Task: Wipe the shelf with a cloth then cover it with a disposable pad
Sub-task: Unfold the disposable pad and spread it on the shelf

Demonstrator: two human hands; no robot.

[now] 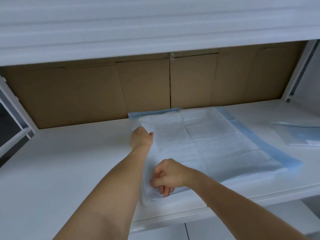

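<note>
Observed: a white flat shelf [69, 170] inside a white cabinet, backed by a wall of brown cardboard panels [86, 94]. A white slatted roller shutter [138, 23] hangs above the opening.

The white disposable pad with pale blue edging [216, 144] lies on the shelf, right of centre, reaching from the cardboard at the back to near the front lip. Its right half is spread flat, with the blue border running along the right side and across the far edge. Its left portion is folded over on itself and not yet laid out.

Left hand [140, 137]: reaches deep into the shelf, arm extended, grip closed on the far left edge of the pad near the cardboard. The fingers are curled out of sight beneath the hand.

Right hand [166, 177]: positioned near the front of the shelf, grip closed, thumb and fingers pinching the near left edge of the folded pad. The two forearms run close together, the left one beside the right hand.

A clear plastic wrapper [301, 134] lies on the shelf at the far right, apart from the pad. A dark opening [8, 125] shows at the left edge of the cabinet; its contents cannot be determined.
</note>
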